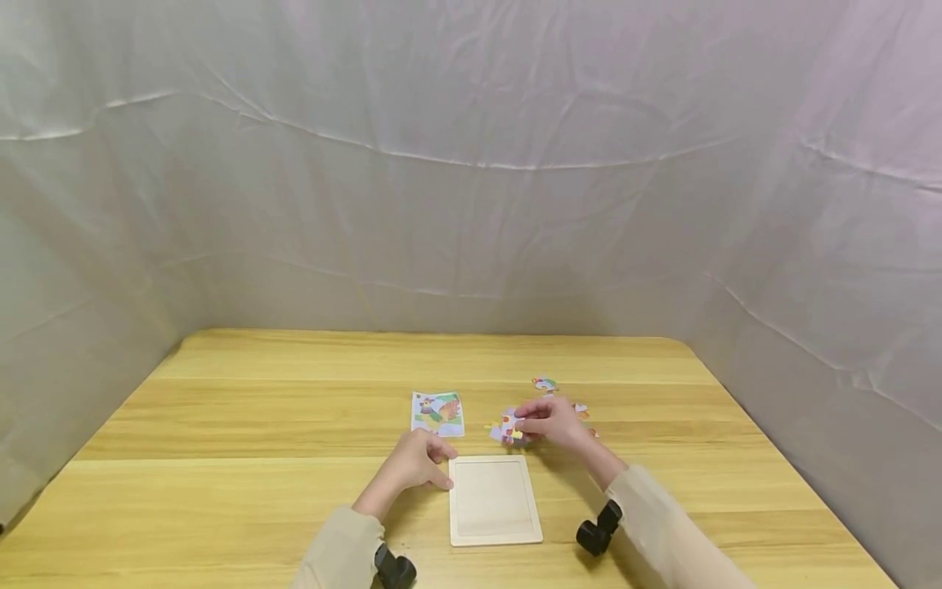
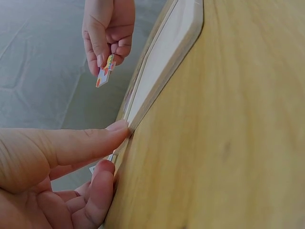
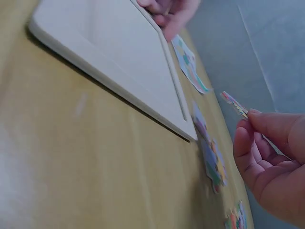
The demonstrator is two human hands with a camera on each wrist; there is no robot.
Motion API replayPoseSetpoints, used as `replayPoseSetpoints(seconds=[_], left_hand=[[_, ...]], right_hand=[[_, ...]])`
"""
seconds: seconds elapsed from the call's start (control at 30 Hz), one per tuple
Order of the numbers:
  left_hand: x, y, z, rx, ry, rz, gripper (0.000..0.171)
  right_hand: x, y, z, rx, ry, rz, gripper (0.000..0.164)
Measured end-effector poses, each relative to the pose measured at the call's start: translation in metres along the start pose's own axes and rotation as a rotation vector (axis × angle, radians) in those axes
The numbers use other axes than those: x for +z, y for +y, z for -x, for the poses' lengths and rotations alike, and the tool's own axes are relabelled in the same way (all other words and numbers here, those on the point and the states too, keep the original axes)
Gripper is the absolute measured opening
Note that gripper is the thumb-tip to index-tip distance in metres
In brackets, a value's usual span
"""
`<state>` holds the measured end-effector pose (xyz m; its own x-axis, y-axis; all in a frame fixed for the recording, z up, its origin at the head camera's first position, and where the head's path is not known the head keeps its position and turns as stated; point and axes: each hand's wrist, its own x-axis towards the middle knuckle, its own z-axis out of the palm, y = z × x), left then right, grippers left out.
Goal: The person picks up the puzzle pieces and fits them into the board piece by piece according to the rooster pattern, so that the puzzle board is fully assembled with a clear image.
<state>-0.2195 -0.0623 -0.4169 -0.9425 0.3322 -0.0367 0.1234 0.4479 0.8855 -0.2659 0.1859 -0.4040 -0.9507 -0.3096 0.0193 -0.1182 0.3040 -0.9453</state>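
Observation:
A pale wooden puzzle tray (image 1: 495, 501) with a raised rim lies on the table, its recess bare. My left hand (image 1: 418, 461) holds its far left corner, thumb at the left side and a finger at the top corner. Between thumb and fingers of my right hand (image 1: 552, 420) is a jigsaw piece (image 2: 105, 71), white with red and yellow patches, raised beyond the tray. Other jigsaw pieces (image 3: 213, 162) lie on the table beneath and around that hand, partly covered by it in the head view.
Left of the pieces, beyond the tray, lies a printed picture card (image 1: 439, 413) with a colourful drawing. More pieces (image 1: 545, 383) are scattered farther right. Light cloth curtains (image 1: 471, 204) close off the back and sides of the wooden table (image 1: 257, 491).

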Motion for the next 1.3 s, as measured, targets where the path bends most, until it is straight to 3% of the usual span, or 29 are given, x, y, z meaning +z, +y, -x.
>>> replayPoseSetpoints(seconds=[0.27, 0.63, 1.07, 1.3], left_hand=[[0.000, 0.000, 0.000, 0.000, -0.002, 0.006, 0.033], [0.001, 0.000, -0.001, -0.011, -0.003, -0.013, 0.033], [0.001, 0.002, 0.000, -0.017, -0.002, -0.016, 0.032], [0.001, 0.004, 0.001, -0.021, -0.001, -0.018, 0.032]], right_hand=[[0.013, 0.003, 0.008, 0.074, -0.027, -0.065, 0.018], [0.032, 0.002, 0.014, 0.063, -0.118, -0.139, 0.016], [0.052, 0.000, 0.010, 0.071, -0.174, -0.134, 0.015], [0.060, -0.001, 0.009, 0.077, -0.157, -0.055, 0.014]])
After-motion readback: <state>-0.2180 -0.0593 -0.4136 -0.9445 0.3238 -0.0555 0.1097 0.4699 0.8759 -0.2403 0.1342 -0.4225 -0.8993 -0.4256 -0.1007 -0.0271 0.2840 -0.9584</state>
